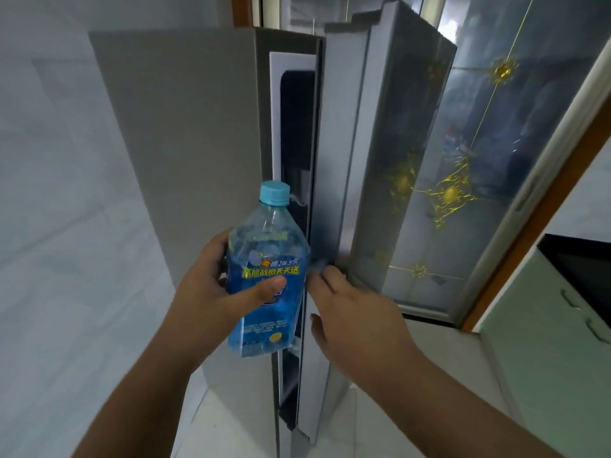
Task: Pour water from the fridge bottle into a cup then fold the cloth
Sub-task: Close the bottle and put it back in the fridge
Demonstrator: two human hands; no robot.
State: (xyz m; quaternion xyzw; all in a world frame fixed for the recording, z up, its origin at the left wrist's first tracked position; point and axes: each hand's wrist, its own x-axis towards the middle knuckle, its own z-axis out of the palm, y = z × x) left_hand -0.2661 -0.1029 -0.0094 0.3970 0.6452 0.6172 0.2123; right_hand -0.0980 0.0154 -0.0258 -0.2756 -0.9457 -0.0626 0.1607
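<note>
My left hand [205, 292] grips a clear plastic water bottle [264, 256] with a blue label and a light blue cap, held upright in front of the fridge. The bottle is capped and holds water up to its shoulder. My right hand [350, 309] rests with straight fingers against the inner edge of the grey fridge door [344, 160], which stands nearly closed, leaving a narrow dark gap onto the fridge interior [296, 133]. No cup or cloth is in view.
The grey fridge side panel [185, 143] fills the left centre, with a white tiled wall [59, 193] beyond. A glass sliding door with gold ornaments [463, 180] stands behind the fridge door. A pale green cabinet [542, 342] with handles sits at the right.
</note>
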